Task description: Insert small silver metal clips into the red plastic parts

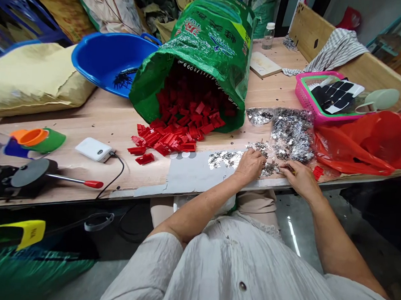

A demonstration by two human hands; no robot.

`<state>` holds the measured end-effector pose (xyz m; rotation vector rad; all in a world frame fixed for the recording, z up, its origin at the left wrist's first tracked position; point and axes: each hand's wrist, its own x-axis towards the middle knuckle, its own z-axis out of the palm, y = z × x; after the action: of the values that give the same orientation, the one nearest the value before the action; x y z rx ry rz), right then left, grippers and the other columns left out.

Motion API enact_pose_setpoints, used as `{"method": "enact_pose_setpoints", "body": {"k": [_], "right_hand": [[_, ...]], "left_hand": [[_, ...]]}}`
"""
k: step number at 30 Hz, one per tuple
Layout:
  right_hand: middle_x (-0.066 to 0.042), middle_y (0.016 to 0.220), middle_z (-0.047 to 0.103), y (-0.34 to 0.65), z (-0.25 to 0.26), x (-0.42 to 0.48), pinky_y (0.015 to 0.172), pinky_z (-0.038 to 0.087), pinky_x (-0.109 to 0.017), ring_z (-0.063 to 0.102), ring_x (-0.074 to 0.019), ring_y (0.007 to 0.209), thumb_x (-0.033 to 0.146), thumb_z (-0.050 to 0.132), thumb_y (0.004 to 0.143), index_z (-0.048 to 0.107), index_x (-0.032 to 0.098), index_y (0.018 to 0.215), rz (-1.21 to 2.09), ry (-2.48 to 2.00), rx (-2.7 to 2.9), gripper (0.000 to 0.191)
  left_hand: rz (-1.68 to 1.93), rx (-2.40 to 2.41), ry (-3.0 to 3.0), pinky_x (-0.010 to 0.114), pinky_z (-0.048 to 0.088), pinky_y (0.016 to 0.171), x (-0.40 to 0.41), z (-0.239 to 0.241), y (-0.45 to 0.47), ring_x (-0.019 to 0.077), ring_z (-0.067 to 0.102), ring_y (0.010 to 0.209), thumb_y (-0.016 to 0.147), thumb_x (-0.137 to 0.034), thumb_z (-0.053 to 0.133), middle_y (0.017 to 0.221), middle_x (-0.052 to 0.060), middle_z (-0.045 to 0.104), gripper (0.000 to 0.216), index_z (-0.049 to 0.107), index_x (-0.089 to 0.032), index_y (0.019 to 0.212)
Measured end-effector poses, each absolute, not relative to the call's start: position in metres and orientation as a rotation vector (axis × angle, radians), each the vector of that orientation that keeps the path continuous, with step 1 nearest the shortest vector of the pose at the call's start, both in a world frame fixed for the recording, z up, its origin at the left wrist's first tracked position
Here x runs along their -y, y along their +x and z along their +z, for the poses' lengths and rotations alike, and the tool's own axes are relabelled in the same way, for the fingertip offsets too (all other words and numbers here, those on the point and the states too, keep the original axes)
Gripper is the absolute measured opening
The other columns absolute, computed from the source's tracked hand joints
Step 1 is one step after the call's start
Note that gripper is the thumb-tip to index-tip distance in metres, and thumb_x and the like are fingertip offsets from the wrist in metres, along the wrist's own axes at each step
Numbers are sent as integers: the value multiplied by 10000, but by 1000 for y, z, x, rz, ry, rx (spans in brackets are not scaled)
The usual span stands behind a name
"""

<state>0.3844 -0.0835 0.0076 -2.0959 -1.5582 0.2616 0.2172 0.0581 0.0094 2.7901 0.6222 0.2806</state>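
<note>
My left hand (251,165) rests at the edge of a spread of small shiny metal pieces (224,159), its fingers bent and close together. What its fingertips hold, if anything, is too small to make out. To its right, my right hand (299,177) pinches something thin and dark by a second heap of metal pieces (269,169). A grey board (189,174) lies under the left-hand spread. Behind both hands is a clear plastic bag of metal pieces (293,132). One red plastic piece (318,172) lies just right of my right hand.
A green sack (209,43) on its side spills red plastic pieces (174,137) onto the table. A blue basin (107,58), white power bank (94,149) and red-handled lever press (47,178) are left. A pink basket (302,90) and red plastic bag (362,143) are right.
</note>
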Motion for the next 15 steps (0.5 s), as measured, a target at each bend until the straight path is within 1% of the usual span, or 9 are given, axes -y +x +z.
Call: {"method": "enact_pose_setpoints", "body": {"k": [4, 7, 12, 15], "right_hand": [[-65, 978, 714, 373, 5, 84, 813, 485, -370, 641, -254, 946, 327, 572, 906, 664, 240, 1035, 173, -2132, 1622, 181], [-58, 959, 717, 371, 4, 83, 795, 486, -368, 645, -251, 922, 303, 567, 912, 661, 238, 1020, 140, -2134, 1624, 157], [-72, 1049, 712, 371, 4, 86, 818, 491, -371, 643, -259, 984, 265, 563, 915, 658, 227, 1079, 84, -2121, 1641, 193], [-76, 1065, 709, 368, 6, 90, 801, 495, -368, 646, -262, 993, 256, 556, 922, 669, 228, 1068, 63, -2149, 1661, 187]], "left_hand": [[296, -642, 2774, 370, 397, 895, -57, 13, 216, 251, 500, 999, 930, -253, 521, 1015, 91, 662, 214, 715, -167, 957], [327, -663, 2748, 367, 404, 899, -59, 14, 214, 248, 506, 1009, 910, -259, 564, 1014, 85, 661, 179, 716, -177, 957], [378, -686, 2711, 364, 406, 899, -61, 14, 213, 242, 517, 992, 885, -250, 601, 1002, 68, 669, 142, 720, -187, 929], [397, -687, 2706, 366, 403, 901, -63, 14, 213, 236, 525, 973, 878, -213, 589, 1005, 65, 675, 140, 719, -185, 925]]}}
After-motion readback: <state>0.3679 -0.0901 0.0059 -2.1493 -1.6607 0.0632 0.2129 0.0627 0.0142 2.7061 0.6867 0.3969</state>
